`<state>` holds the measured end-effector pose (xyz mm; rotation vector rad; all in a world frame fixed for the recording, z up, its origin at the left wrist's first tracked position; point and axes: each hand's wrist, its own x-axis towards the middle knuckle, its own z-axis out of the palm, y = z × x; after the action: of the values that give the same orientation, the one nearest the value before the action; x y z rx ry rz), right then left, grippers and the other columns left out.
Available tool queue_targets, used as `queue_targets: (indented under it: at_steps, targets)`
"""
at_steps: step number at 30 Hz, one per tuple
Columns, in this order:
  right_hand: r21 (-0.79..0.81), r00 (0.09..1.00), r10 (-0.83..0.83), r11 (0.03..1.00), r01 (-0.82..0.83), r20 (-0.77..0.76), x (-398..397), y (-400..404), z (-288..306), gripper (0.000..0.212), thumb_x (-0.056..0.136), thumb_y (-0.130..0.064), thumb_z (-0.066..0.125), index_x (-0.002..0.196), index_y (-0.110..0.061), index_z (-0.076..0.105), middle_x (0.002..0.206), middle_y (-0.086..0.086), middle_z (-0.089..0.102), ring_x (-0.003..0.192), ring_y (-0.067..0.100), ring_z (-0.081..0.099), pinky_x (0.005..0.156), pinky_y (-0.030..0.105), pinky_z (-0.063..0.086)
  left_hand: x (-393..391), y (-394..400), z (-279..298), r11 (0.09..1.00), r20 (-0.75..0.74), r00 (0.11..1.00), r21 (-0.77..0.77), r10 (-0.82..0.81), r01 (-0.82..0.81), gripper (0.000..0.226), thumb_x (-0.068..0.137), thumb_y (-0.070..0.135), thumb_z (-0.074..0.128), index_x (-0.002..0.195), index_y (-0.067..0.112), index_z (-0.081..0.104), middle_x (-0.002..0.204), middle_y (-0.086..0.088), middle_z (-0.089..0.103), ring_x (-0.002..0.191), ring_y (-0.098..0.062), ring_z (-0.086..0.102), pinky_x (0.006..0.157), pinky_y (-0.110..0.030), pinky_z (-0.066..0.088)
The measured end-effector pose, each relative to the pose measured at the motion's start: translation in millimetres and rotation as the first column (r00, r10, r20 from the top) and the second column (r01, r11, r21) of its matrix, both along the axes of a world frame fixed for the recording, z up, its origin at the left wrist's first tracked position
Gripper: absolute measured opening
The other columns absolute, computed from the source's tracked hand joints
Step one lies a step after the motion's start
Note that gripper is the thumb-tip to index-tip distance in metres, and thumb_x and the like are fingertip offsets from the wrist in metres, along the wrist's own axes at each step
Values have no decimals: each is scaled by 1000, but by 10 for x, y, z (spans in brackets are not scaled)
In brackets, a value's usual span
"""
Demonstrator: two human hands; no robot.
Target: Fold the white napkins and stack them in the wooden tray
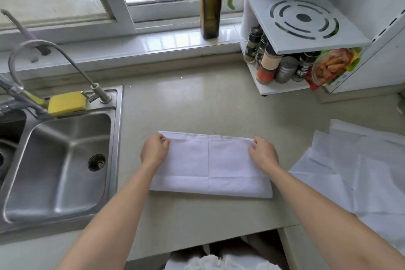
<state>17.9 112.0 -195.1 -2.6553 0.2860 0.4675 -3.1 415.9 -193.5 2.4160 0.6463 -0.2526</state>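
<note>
A white napkin (210, 166) lies folded in half on the beige counter, a wide rectangle with its fold toward me. My left hand (154, 149) pinches the top layer at the far left corner. At the far right corner my right hand (263, 152) pinches the same layer. The upper edge sits slightly short of the lower layer's far edge. More white napkins (361, 173) lie unfolded in a loose pile to the right. No wooden tray is in view.
A steel sink (59, 160) with a faucet and yellow sponge (66, 103) lies to the left. A dark oil bottle (211, 0) stands on the windowsill. A white rack with spice jars (276, 66) stands at the back right. The counter edge runs close in front of me.
</note>
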Motion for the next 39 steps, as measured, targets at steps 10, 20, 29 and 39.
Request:
queue_targets:
  at_steps: [10,20,29,39]
  targets:
    - [26,981,-83,997,79,178,-2,-12,-174,14,93,-5,45,99,2,55,114,21,49,91,40,55,75,40,43,95,-113,-122,988,-79,993,120,-83,92,23,100,14,36,99,-4,50,106,-26,54,95,-41,52,68,-37,32]
    - [44,959,-229,974,224,168,-4,65,-222,16,93,-1,41,101,4,54,120,19,46,85,39,56,74,41,45,230,-151,-122,961,-197,976,242,-88,136,30,100,10,24,114,0,47,117,-27,51,99,-41,53,76,-38,36]
    - [24,949,-261,965,261,178,11,87,-250,20,92,-5,44,105,5,55,121,20,47,90,39,57,78,42,47,266,-129,-174,943,-200,973,285,-118,173,26,100,10,25,112,1,46,111,-28,54,96,-42,55,73,-40,38]
    - [-193,936,-140,959,210,323,-105,299,-95,50,84,-17,62,128,-3,44,137,18,42,127,36,39,103,43,31,277,-163,-139,934,-203,975,322,-93,157,27,101,13,26,117,5,46,112,-26,54,96,-41,55,73,-42,38]
